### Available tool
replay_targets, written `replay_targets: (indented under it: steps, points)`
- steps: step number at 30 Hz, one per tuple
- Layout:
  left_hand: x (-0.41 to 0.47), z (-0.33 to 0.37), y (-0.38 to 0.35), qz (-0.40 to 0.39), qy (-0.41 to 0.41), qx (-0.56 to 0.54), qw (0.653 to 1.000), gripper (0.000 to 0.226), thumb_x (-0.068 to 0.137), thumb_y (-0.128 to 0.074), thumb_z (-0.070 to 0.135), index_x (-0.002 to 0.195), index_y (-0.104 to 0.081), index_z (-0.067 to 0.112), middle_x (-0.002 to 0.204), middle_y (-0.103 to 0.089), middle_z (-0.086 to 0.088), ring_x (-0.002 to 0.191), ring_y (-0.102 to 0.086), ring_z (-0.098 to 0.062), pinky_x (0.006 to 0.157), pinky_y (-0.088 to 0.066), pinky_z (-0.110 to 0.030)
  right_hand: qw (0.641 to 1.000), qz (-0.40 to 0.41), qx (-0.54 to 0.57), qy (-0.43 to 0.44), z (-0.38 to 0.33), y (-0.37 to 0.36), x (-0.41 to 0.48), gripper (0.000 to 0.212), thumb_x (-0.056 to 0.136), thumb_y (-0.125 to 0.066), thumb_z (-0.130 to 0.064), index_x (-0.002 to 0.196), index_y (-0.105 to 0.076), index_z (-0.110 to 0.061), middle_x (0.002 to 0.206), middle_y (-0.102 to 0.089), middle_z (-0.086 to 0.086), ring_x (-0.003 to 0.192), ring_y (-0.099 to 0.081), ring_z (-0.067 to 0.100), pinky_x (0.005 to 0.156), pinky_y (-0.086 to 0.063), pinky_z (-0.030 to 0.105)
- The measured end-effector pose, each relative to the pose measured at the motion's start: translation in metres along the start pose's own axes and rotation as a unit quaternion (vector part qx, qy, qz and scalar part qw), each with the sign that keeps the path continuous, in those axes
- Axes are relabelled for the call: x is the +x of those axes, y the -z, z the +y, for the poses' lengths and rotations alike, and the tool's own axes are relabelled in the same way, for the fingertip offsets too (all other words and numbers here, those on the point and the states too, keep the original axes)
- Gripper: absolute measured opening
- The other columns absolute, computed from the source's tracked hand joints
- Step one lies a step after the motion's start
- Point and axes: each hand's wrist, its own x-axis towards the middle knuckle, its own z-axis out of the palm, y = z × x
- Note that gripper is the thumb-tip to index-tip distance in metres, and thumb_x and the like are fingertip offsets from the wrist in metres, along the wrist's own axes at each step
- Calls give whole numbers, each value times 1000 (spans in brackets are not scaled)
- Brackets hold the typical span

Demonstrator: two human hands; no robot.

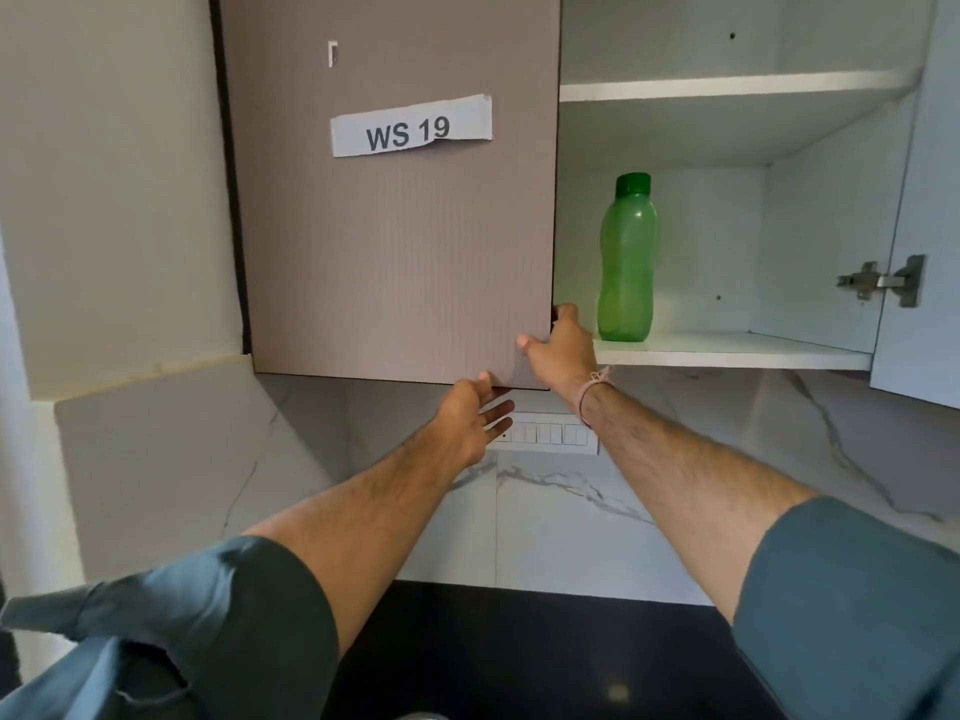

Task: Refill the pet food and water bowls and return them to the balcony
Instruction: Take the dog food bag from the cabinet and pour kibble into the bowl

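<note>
Kitchen wall cab., supply-fetching stage of the pet-bowl refill: R grip (563,350) pinches the free edge of the closed left door (395,252) near its btm corner, thumb on the face, fingers tucked behind. L grip (470,418) is spread flat just under the door's btm edge, thumb touching it, holding nothing. The right door (919,200) stands swung wide, showing a green bottle (626,262) upright on the lower shelf (753,350), near the front lip & just beside R grip. Bowls & pet food not in view. Likely step: opening the left half to look for food, w/ the bottle the probable water source. Next move calls for pulling that door outward, prob. hinged on its far left side, so head & forearms must give it swing room. Bottle has open shelf to its right, the upper shelf (727,88) well above its cap; dark desk (519,641) lies far below.
</note>
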Motion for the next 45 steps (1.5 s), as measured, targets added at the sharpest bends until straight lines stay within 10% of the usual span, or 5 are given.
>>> replay_targets:
  steps: [20,26,36,45]
  points:
    - [-186,36,67,119,-97,-4,988,31,100,-48,30,78,-59,12,60,-53,-2,58,-48,-17,66,-51,-33,977,9,37,211,-123,0,-181,41,88,-75,-22,117,-52,-6,110,-63,10,98,-63,28,69,-45,32]
    - [-220,55,111,131,-135,-24,982,34,92,-35,26,101,-64,11,111,-61,-15,104,-58,-31,105,-47,-44,956,-45,94,273,-160,-34,-220,46,87,-72,-17,124,-51,0,117,-58,15,103,-60,33,84,-53,42]
    - [-252,91,205,120,-199,-178,956,57,96,-34,43,133,-62,9,128,-68,-17,122,-63,-34,103,-50,-47,910,-242,46,333,-206,-112,-249,99,92,-65,-49,164,-6,-16,170,-19,11,154,-27,30,124,-29,46]
    - [-253,112,260,102,-234,-237,937,60,101,-24,51,133,-54,10,117,-73,-17,132,-53,-33,103,-43,-49,886,-287,-1,363,-244,-159,-264,94,97,-62,-44,162,2,-24,171,-5,12,145,-35,40,110,-43,47]
